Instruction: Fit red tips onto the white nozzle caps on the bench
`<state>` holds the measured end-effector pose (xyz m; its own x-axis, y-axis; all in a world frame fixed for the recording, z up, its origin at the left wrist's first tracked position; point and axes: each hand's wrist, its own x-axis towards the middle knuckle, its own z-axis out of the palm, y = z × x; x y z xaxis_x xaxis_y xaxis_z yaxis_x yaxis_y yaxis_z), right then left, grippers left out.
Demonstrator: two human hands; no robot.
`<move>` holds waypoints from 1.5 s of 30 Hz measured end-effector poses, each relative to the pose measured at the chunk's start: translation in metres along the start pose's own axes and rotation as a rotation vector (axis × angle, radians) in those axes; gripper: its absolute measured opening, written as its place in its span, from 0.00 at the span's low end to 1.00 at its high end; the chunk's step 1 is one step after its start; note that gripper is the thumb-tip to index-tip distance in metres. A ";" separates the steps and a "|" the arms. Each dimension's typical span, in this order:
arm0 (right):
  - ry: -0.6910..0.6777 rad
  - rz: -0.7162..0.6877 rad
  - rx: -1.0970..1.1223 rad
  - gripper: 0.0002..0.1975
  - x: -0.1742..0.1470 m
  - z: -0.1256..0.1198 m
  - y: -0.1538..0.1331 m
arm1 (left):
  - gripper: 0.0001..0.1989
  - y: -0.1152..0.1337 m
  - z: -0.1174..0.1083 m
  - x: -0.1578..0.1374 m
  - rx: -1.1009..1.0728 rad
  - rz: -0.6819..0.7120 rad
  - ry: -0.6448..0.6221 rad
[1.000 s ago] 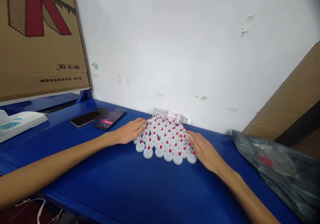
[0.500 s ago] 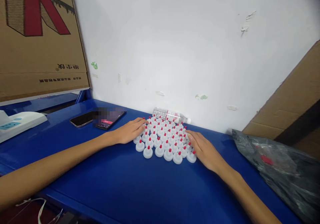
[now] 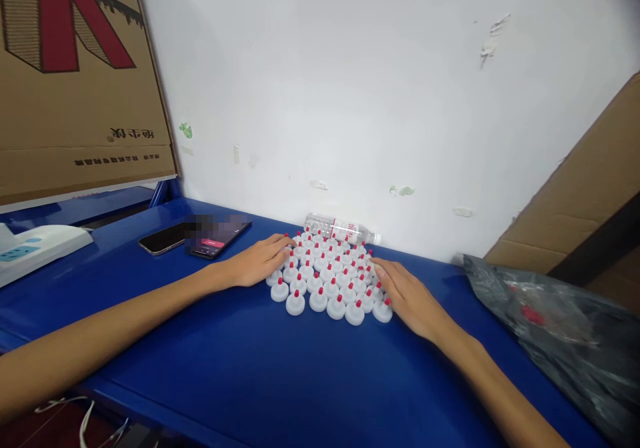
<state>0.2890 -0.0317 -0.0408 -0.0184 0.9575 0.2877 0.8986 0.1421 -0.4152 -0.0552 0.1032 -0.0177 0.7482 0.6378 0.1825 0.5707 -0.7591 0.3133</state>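
Observation:
Several white round bottle caps (image 3: pixel 336 307) with small red tips stand upright, packed close together on the blue table (image 3: pixel 310 381). My left hand (image 3: pixel 260 260) lies along the left side of the group, its fingers stretched out and touching the caps at the edge. On the right side, my right hand (image 3: pixel 407 295) rests with straight fingers against the outer caps. Neither hand holds anything that I can see. The fingertips partly cover some caps at both sides. Behind the group, a clear plastic bottle (image 3: pixel 343 229) with a red and white label lies on its side.
Two phones, a dark one (image 3: pixel 165 238) and one with a lit screen (image 3: pixel 220 238), lie at the left near a white power strip (image 3: pixel 40 251). At the right is a dark plastic bag (image 3: pixel 560 341). A white wall (image 3: pixel 320 88) closes off the back; a cardboard box (image 3: pixel 85 115) stands at left.
Both hands stay beside the caps in nearly the same pose. The whole view has shifted very slightly; no cap has visibly moved relative to the others.

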 end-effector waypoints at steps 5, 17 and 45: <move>0.007 -0.009 -0.002 0.29 0.000 -0.001 -0.001 | 0.30 0.001 -0.001 0.000 0.006 0.009 0.007; -0.003 -0.009 -0.012 0.30 0.000 -0.001 0.001 | 0.30 0.000 0.000 0.000 0.009 0.029 0.016; -0.016 0.013 -0.010 0.30 -0.001 -0.003 -0.001 | 0.28 -0.004 0.003 0.002 -0.006 0.029 -0.010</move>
<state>0.2894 -0.0337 -0.0386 -0.0133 0.9631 0.2689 0.9033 0.1269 -0.4099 -0.0550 0.1076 -0.0211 0.7679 0.6142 0.1821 0.5466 -0.7765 0.3135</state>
